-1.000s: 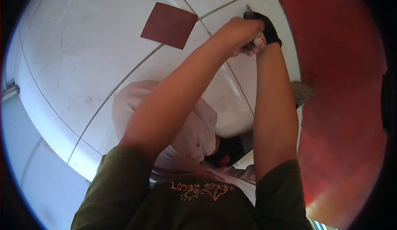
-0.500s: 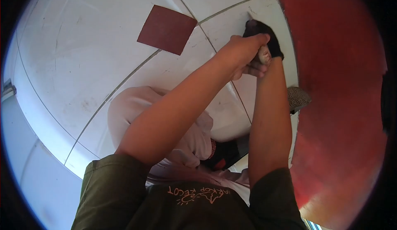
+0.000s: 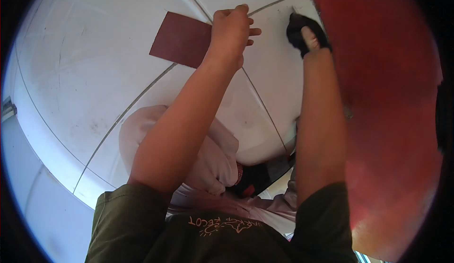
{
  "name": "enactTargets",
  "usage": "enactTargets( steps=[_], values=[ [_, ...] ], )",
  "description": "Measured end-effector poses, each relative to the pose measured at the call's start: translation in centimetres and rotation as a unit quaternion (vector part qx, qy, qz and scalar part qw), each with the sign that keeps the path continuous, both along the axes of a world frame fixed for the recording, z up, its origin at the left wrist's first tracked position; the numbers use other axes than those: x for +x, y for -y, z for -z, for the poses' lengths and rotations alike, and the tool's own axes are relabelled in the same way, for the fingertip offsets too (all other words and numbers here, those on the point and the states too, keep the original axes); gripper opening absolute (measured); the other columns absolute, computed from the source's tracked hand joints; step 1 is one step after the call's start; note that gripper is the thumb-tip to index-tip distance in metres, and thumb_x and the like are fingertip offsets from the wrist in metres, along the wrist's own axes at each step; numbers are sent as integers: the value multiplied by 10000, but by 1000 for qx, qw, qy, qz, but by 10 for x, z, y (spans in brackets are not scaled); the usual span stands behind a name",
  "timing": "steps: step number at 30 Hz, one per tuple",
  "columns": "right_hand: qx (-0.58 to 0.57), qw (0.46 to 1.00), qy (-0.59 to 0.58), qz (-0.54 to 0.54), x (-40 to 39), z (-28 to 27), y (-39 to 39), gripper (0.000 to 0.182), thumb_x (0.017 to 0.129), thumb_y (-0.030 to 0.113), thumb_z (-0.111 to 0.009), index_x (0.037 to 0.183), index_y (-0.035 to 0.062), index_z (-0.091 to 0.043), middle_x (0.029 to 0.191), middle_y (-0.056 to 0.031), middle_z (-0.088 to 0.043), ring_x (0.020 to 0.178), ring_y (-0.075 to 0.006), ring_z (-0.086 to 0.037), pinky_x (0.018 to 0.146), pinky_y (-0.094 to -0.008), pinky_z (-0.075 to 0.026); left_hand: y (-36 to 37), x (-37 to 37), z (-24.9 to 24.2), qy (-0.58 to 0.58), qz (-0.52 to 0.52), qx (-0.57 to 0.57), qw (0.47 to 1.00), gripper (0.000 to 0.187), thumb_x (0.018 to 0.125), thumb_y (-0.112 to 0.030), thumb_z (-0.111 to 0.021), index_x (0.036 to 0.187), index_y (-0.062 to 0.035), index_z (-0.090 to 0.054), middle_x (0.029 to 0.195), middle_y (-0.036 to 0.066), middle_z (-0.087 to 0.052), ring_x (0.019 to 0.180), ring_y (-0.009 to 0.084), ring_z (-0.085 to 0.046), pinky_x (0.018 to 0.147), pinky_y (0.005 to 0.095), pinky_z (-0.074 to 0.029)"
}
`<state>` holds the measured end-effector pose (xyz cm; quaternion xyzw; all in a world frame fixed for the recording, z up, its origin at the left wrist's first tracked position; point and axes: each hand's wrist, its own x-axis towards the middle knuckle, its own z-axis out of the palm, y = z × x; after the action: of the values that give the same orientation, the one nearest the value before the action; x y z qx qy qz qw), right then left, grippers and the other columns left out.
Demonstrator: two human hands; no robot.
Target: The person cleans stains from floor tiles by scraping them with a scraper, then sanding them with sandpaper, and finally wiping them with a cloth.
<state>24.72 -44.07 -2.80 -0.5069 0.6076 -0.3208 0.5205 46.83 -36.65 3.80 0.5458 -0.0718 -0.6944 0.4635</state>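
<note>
My left hand (image 3: pixel 231 33) is bare, its fingers spread and nothing between them, over the right edge of a dark red square sheet (image 3: pixel 182 40) that lies on white floor tiles. Up at the right, my right hand (image 3: pixel 308 33) wears a black glove that leaves part of the back of the hand uncovered. Its fingers are bent, and a small thin pale tip sticks out past them; what it belongs to is hidden. That hand is near the edge of a red surface.
A large red surface (image 3: pixel 388 97) fills the right side. White tiles (image 3: pixel 90 74) with dark joints and smudges spread to the left. My knee in pale cloth (image 3: pixel 142 126) is below. A small metallic object (image 3: pixel 7 109) shows at the far left edge.
My left hand has let go of my gloved right hand and moved left to the red sheet, its fingers opening. My right hand has shifted slightly up and right.
</note>
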Motion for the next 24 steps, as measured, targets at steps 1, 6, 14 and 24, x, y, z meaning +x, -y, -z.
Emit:
enactTargets(
  steps=[1, 6, 14, 24],
  values=[
    [57, 993, -99, 9, 6, -14, -6, 214, 886, 234, -519, 908, 60, -642, 712, -15, -584, 591, -113, -523, 527, -248, -424, 3, 2, -1, -3, -16, 9, 1000, 502, 893, -284, -453, 1255, 52, -365, 1167, 178, -519, 901, 231, -602, 757, 346, -439],
    [12, 979, -198, -41, -7, -17, 13, 224, 901, 211, -491, 940, 57, -650, 791, -27, -602, 672, -139, -539, 602, -264, -435, 2, 0, -2, 6, -35, 13, 999, 498, 891, -251, -454, 1267, 53, -340, 1175, 169, -516, 907, 225, -598, 771, 343, -442],
    [16, 957, -285, -46, -6, -29, 21, 286, 916, 117, -392, 1067, 35, -621, 1051, -63, -620, 956, -186, -559, 841, -267, -433, 7, 4, -3, 12, -82, 17, 996, 462, 884, -229, -467, 1241, 45, -360, 1093, 144, -542, 876, 209, -601, 748, 330, -439],
    [-217, 943, -222, -115, -75, 53, 41, 255, 940, 206, -417, 1015, 61, -614, 944, -28, -598, 842, -158, -558, 796, -269, -427, 7, 6, -3, 23, -106, 30, 994, 369, 878, -216, -489, 1152, 22, -421, 1056, 121, -554, 876, 199, -604, 755, 326, -434]
  ],
)
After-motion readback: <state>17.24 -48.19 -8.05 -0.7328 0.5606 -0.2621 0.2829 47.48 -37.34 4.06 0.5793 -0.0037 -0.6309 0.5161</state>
